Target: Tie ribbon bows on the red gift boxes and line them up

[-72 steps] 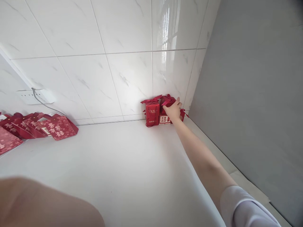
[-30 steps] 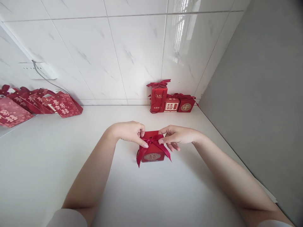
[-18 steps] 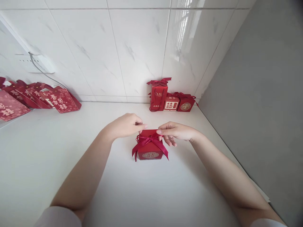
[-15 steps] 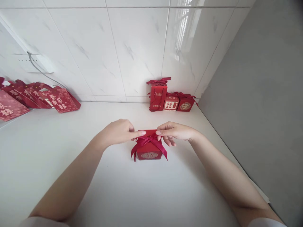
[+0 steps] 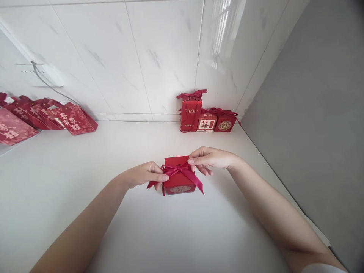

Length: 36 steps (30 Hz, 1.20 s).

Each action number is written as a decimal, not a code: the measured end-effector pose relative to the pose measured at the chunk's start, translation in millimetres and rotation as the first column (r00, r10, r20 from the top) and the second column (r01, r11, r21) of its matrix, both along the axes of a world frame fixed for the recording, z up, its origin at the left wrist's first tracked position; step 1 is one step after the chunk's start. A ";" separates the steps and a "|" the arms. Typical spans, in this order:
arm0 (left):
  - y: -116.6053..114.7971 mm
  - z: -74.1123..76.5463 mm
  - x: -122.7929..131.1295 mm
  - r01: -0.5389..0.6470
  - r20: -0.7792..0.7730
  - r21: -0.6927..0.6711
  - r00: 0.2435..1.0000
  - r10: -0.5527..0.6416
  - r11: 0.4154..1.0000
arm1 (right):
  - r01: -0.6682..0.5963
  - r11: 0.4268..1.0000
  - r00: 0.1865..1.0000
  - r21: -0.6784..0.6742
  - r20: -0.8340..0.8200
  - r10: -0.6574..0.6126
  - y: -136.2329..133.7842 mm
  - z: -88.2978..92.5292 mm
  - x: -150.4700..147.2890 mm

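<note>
A small red gift box (image 5: pixel 179 181) with a gold round emblem on its front stands on the white tabletop in the middle of the view. A crimson satin ribbon (image 5: pixel 179 169) is tied in a bow across its upper part. My left hand (image 5: pixel 148 175) pinches the ribbon's left tail between thumb and fingers, and the tail's end sticks out below the hand. At the bow's right loop, my right hand (image 5: pixel 207 159) is closed with thumb and forefinger on the ribbon, its other fingers loosely curled. A dark red cord hangs at the box's left side.
Against the tiled wall stand a tall red box (image 5: pixel 191 113), a red-and-white box (image 5: pixel 207 122) and another red box (image 5: pixel 225 123) with ribbons. Several red printed boxes (image 5: pixel 75 119) lean at the left, near a grey cable (image 5: pixel 48 85). A grey panel (image 5: pixel 307 113) borders the right side.
My left hand has moved down and left from the bow's upper loop to the left tail, which is now pulled outward. My right hand has stayed at the right loop.
</note>
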<state>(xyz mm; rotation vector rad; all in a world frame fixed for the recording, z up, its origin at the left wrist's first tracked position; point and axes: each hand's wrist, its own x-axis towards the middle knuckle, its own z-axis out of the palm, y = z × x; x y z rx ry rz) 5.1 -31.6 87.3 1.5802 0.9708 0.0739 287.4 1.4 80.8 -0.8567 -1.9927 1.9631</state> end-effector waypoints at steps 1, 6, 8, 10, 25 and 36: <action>-3.0 -2.4 -3.0 -0.031 0.020 -0.023 0.999 0.032 0.999 | -0.010 1.000 1.000 -0.005 -0.007 0.010 -0.7 0.6 -0.3; -24.7 -15.8 -24.1 -0.194 0.143 -0.017 0.971 0.194 0.981 | -0.124 0.991 0.992 -0.050 -0.043 0.122 -8.5 1.9 -8.5; -31.4 -20.7 -31.3 -0.236 0.173 0.012 0.958 0.231 0.972 | -0.157 0.984 0.987 -0.083 -0.050 0.153 -11.9 0.3 -13.2; -35.3 -24.7 -35.2 -0.244 0.195 0.020 0.952 0.236 0.970 | -0.154 0.981 0.987 -0.118 -0.064 0.148 -13.4 -2.9 -17.0; -42.0 -25.3 -27.1 -0.139 0.155 0.068 0.980 0.127 0.988 | -0.130 0.974 0.991 -0.183 -0.035 0.126 -3.2 -18.4 -17.8; -41.8 -25.2 -28.8 -0.029 0.238 -0.027 0.971 0.035 0.999 | -0.109 0.983 0.992 -0.149 0.048 0.117 -7.1 -10.1 -19.4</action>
